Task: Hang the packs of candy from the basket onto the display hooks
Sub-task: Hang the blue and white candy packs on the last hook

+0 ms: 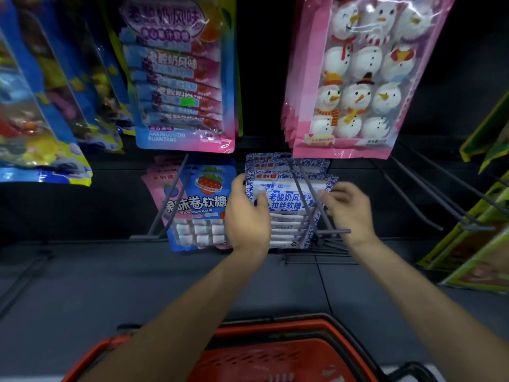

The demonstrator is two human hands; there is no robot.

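1. Fingers (pixel 239 184) of the left hand (pixel 248 216) curl round the left edge of a blue-and-white candy pack (pixel 286 199), with the thumb pressed on its printed front.
2. Right hand (pixel 349 210) sits at the pack's right edge, beside a grey wire hook (pixel 334 231). Its fingers are blurred, so whether they pinch the pack, hold the wire or only touch is impossible to tell.
3. Candy pack is held up against that hook, whose wires cross its front. Matching packs (pixel 259 161) hang just behind it, farther back. Whether its hang hole is threaded cannot be seen.
4. To the left hangs a strawberry candy pack (pixel 203 205). To the right, bare hooks (pixel 413 201) stick out.
5. Nearest, a red basket (pixel 261 330) sits between the forearms. Its contents are mostly hidden.
6. Judgement: several packs are already hung and this one is mid-placement. How many remain cannot be told.
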